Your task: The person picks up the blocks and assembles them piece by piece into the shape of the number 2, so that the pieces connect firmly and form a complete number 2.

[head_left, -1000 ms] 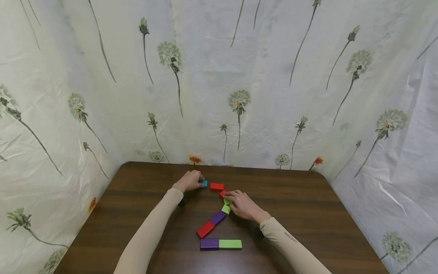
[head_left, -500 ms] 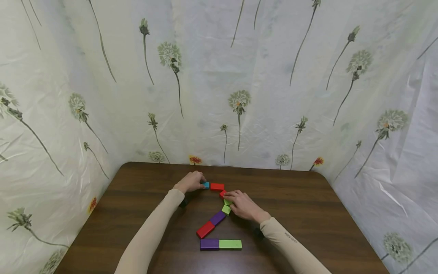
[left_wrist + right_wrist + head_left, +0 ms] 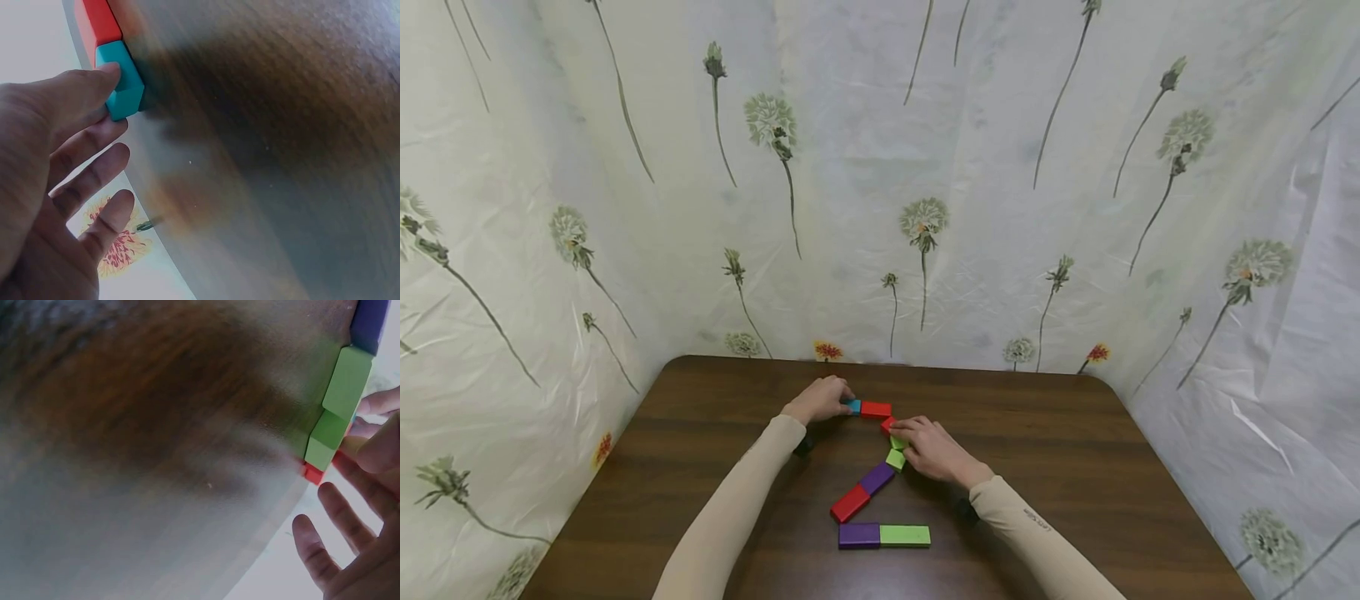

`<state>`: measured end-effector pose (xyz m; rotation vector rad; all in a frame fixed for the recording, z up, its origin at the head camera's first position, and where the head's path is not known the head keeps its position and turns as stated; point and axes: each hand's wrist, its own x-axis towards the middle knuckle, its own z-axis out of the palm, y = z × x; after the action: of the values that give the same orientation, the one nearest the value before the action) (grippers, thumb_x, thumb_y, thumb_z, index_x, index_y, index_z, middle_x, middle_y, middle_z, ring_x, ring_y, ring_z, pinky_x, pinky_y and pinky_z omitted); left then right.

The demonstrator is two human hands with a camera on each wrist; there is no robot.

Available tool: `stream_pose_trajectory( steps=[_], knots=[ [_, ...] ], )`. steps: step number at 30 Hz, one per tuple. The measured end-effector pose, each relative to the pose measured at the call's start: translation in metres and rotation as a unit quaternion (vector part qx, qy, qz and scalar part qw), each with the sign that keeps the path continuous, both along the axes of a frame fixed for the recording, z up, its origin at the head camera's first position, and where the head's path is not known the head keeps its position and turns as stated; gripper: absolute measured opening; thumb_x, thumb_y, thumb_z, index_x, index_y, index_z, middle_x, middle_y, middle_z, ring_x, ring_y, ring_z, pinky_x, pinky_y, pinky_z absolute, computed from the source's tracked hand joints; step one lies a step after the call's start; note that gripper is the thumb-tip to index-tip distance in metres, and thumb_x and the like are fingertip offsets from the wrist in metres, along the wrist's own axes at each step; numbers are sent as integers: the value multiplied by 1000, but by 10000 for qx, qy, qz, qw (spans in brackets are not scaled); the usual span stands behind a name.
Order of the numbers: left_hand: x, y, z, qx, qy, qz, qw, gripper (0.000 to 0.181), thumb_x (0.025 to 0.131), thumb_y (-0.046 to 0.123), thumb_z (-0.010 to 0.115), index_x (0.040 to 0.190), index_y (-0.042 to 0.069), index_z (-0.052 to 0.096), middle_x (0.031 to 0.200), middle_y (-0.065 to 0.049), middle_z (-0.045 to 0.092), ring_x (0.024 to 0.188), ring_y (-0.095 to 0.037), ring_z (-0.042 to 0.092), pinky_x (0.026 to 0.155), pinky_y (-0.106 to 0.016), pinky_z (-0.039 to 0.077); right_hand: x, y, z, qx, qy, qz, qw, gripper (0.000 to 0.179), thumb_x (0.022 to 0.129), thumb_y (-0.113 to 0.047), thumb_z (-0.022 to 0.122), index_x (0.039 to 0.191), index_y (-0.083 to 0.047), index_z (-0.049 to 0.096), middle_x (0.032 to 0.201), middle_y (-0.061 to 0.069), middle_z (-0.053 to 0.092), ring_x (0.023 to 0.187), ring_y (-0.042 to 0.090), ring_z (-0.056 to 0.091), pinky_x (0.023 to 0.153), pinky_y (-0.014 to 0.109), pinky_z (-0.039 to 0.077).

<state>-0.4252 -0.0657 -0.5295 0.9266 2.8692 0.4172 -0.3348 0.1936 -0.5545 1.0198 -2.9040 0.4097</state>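
Note:
My left hand [image 3: 822, 398] is at the far side of the table, pinching a small blue block [image 3: 122, 81] between thumb and fingers. That block's end meets a red block [image 3: 876, 409] lying to its right. My right hand [image 3: 931, 448] reaches in from the right with thumb and index finger at a green block [image 3: 327, 437], partly hidden under the hand in the head view. Beside it are a smaller red block [image 3: 887, 425] and another green block [image 3: 896, 459]. A purple block [image 3: 877, 477] and a red block [image 3: 850, 503] continue this slanting line toward me.
Nearer me, a purple block [image 3: 859, 536] and a long green block [image 3: 905, 536] lie end to end in a straight row. The brown wooden table [image 3: 1037, 433] has a floral curtain [image 3: 850, 167] hanging behind its back edge.
My left hand has slid the blue block a little to the right, closing the gap to the red block. My right hand stays in place at the green block.

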Motion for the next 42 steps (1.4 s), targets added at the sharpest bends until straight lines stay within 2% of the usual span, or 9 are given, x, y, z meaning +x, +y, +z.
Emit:
stream_pose_trajectory(
  steps=[8, 23, 36, 42],
  knots=[
    [1, 1, -1, -7, 36, 32, 10000, 30, 89, 25, 70, 115, 10, 72, 115, -4, 67, 112, -22, 58, 100, -40, 44, -1, 0, 0, -21, -60, -33, 10000, 40, 93, -12, 54, 133, -12, 60, 137, 0, 55, 129, 25, 44, 99, 52, 39],
    [0, -1, -1, 34, -87, 55, 9999, 33, 88, 27, 70, 116, 10, 71, 118, -4, 66, 113, -22, 58, 98, -39, 46, 0, 0, -1, -4, -14, -55, 10000, 40, 94, -14, 54, 133, -13, 59, 137, 2, 55, 129, 27, 44, 99, 53, 38],
    [-3, -2, 0, 167, -189, -7, 9997, 31, 86, 28, 73, 112, 10, 73, 113, -4, 69, 107, -20, 62, 93, -36, 49, 0, -1, 2, -26, -15, -66, 10000, 41, 94, -14, 54, 134, -12, 58, 137, 3, 55, 128, 28, 45, 98, 53, 39],
    [-2, -1, -1, 169, -269, 70, 9995, 32, 86, 28, 73, 113, 10, 73, 114, -3, 70, 107, -19, 63, 93, -35, 49, 0, -1, 1, 10, -61, -45, 10000, 39, 94, -14, 54, 133, -12, 59, 137, 2, 55, 129, 27, 45, 98, 53, 38]
  ],
)
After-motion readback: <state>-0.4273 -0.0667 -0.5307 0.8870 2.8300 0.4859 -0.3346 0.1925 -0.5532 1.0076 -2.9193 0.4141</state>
